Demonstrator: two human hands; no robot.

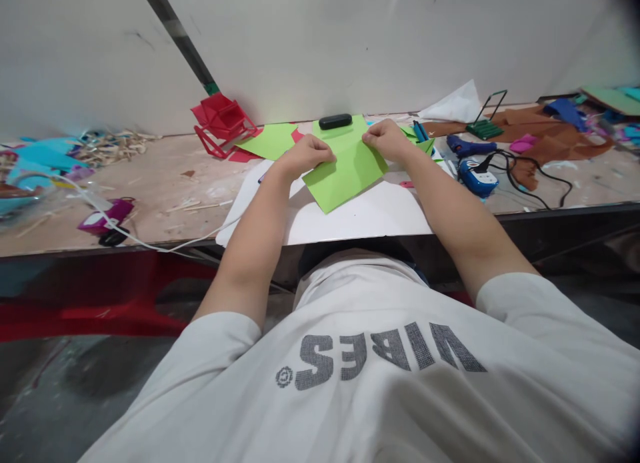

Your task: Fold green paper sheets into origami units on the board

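A light green sheet of paper [345,173] lies tilted on a white board [360,216] at the table's near edge. My left hand [306,153] is closed, pinching the sheet's upper left edge. My right hand [384,140] is closed too, pinching the upper right edge. Both forearms reach forward over the board. More green paper [270,140] lies just behind the hands, and a black oblong object [335,121] rests on it.
A red paper chair model [223,121] stands at the back left. Blue glue guns [475,173] with black cables lie to the right, near brown felt [550,139]. Wooden sticks [113,146], a white cable [150,243] and blue paper [43,156] lie left.
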